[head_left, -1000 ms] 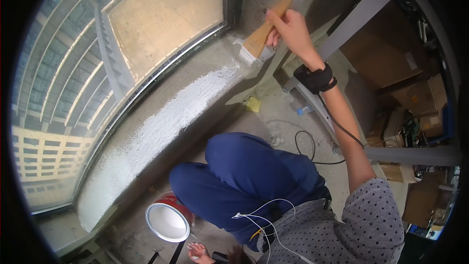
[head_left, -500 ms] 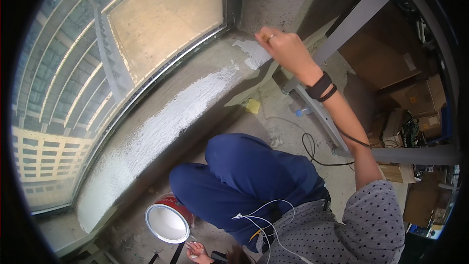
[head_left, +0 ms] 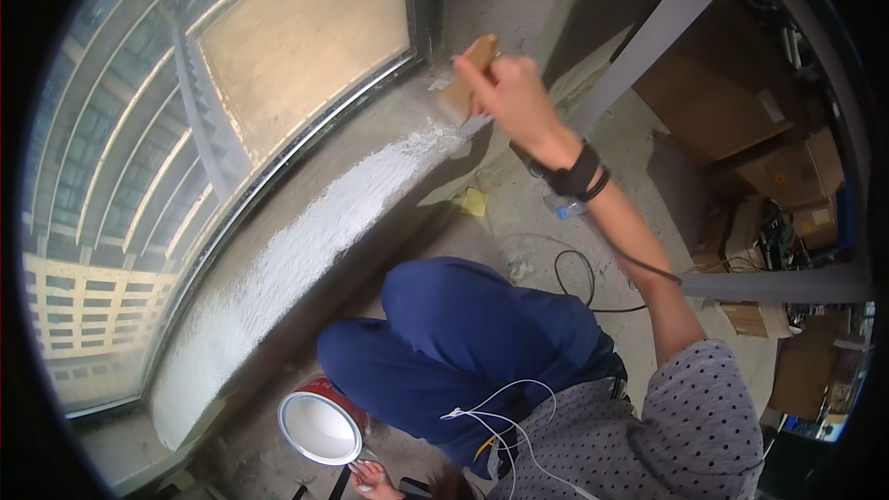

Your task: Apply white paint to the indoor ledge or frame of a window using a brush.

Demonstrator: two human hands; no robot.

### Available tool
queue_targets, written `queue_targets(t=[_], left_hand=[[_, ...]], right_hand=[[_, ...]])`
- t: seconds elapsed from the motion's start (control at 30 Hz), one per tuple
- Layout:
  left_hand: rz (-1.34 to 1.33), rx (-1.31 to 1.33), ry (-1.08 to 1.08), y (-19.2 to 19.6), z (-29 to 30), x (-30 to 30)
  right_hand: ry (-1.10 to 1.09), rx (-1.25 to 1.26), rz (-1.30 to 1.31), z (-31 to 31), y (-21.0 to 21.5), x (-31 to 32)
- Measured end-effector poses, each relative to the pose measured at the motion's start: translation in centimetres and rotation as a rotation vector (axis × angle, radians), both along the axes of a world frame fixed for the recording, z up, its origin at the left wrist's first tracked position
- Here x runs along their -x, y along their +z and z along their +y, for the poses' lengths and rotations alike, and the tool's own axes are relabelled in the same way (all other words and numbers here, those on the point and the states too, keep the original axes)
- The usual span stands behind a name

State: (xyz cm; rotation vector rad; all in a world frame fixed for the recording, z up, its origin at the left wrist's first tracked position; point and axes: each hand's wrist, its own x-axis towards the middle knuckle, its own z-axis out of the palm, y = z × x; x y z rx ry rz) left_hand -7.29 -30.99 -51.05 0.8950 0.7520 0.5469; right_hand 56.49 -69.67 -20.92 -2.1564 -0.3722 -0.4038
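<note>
My right hand [head_left: 519, 102] grips a flat paintbrush [head_left: 480, 54] by its wooden handle. Its bristles meet the ledge at the far end of a coat of white paint [head_left: 324, 218] on the concrete sill [head_left: 370, 120]. A red paint bucket [head_left: 319, 426], its inside white, stands tilted on the floor at the lower left. Close beside the bucket's rim is my left hand [head_left: 373, 480], palm up with curled fingers; what they hold, perhaps the bucket's handle, is unclear.
A window [head_left: 306, 37] runs along the sill's outer side. On the right are a grey metal frame [head_left: 639, 37], cardboard boxes [head_left: 722, 120] and a black cable [head_left: 593, 287] on the floor. A yellow paper [head_left: 473, 202] lies below the sill, near a bottle with a blue cap [head_left: 563, 212].
My right hand has shifted slightly left and turned, so the brush now shows. The white patch at the far end is now mostly covered by hand and brush. My left hand stays by the bucket.
</note>
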Motion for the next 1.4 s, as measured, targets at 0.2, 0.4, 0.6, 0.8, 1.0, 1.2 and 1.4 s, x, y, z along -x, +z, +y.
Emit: queue_targets(t=[0.2, 0.4, 0.6, 0.8, 1.0, 1.2, 1.4], left_hand=[[0.156, -0.072, 0.034, 0.5, -0.5, 1.3], [-0.474, 0.761, 0.206, 1.8, -1.0, 0.1], [-0.374, 0.751, 0.411, 2.7, -1.7, -1.0], [-0.214, 0.577, 0.427, 1.9, -2.1, 0.4], [-0.117, 0.328, 0.298, 0.8, -1.6, 1.4], [-0.01, 0.126, 0.208, 1.8, -2.6, -0.5], [0.012, 0.418, 0.296, 0.9, -1.8, -0.2]], right_hand=[[0.031, 0.487, -0.321, -2.5, 0.7, -2.7], [0.056, 0.427, -0.032, -2.5, 0.0, -3.7], [0.066, 0.342, -0.063, -2.4, 0.9, -4.4], [-0.019, 0.506, -0.201, -2.3, 1.7, -4.0], [0.026, 0.377, -0.008, -2.6, 1.0, -4.0], [0.087, 0.594, -0.249, -2.2, -0.9, -3.4], [0.181, 0.441, -0.261, 2.3, -0.7, -1.2]])
